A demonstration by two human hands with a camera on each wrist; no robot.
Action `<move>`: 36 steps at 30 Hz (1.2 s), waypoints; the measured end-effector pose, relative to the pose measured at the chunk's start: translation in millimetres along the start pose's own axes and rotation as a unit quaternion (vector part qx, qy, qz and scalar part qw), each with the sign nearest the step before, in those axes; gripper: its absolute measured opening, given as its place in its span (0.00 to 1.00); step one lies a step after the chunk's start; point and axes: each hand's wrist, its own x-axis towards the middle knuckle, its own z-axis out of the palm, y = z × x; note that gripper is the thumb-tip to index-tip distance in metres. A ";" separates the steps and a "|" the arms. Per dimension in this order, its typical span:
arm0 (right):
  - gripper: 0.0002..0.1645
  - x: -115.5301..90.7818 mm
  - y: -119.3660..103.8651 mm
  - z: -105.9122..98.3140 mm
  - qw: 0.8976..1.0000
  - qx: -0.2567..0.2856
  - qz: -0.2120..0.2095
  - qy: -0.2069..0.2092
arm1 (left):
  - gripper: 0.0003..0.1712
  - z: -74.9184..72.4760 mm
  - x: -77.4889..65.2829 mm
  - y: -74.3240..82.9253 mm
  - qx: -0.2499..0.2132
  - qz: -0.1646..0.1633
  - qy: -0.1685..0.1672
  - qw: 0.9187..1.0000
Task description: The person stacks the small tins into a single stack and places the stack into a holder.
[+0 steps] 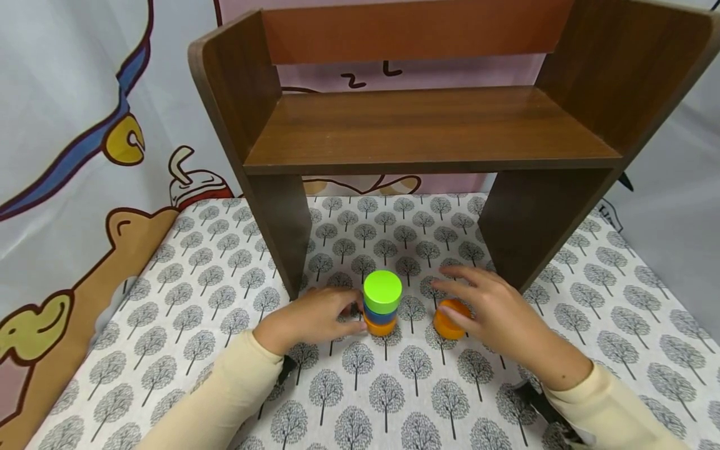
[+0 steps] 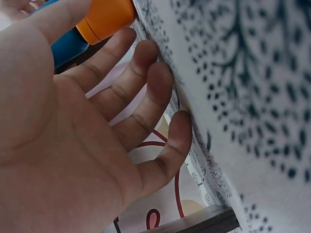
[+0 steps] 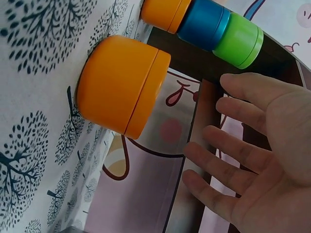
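Note:
A stack of small round containers stands on the cloth, with a lime-green one [image 1: 382,289] on top, a blue one [image 1: 380,314] in the middle and an orange one [image 1: 379,327] at the bottom. My left hand [image 1: 320,315] is at the stack's left side, thumb tip right by the orange base; its fingers [image 2: 146,92] bend loosely along the cloth. A separate orange container [image 3: 121,87] sits upright on the cloth right of the stack. Over and beside it hovers my right hand [image 1: 486,306], fingers spread and apart from it in the right wrist view.
A brown wooden shelf unit [image 1: 433,125] stands behind, its two side panels reaching down on either side of the containers. Tree-patterned cloth [image 1: 360,400] covers the table. Printed curtains [image 1: 67,81] hang behind and at the sides.

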 end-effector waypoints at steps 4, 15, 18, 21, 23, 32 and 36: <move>0.26 -0.6 0.6 0.5 1.000 0.000 0.000 -0.003 | 0.18 0.1 0.0 0.6 0.001 -0.002 0.000 1.000; 0.23 -1.3 2.9 0.7 0.999 -0.006 0.014 -0.035 | 0.19 -1.4 -0.4 1.6 0.000 -0.001 0.000 1.000; 0.23 -1.4 3.3 0.6 0.999 -0.010 0.018 -0.047 | 0.18 -0.8 -0.1 1.0 -0.001 -0.002 -0.001 1.000; 0.23 -1.6 4.1 0.9 0.998 -0.015 0.018 -0.055 | 0.19 -0.3 0.1 0.5 -0.001 -0.004 -0.002 1.000; 0.23 -1.6 4.5 1.1 0.998 -0.018 0.016 -0.057 | 0.19 -0.6 -0.2 0.8 -0.001 -0.005 -0.002 1.000; 0.22 -2.8 5.3 2.1 0.998 -0.023 0.010 -0.057 | 0.19 -1.3 -0.4 2.1 0.004 -0.003 -0.001 1.000; 0.22 -3.1 5.5 2.4 0.998 -0.022 0.008 -0.058 | 0.18 -0.9 0.2 2.0 0.004 -0.004 0.001 1.000</move>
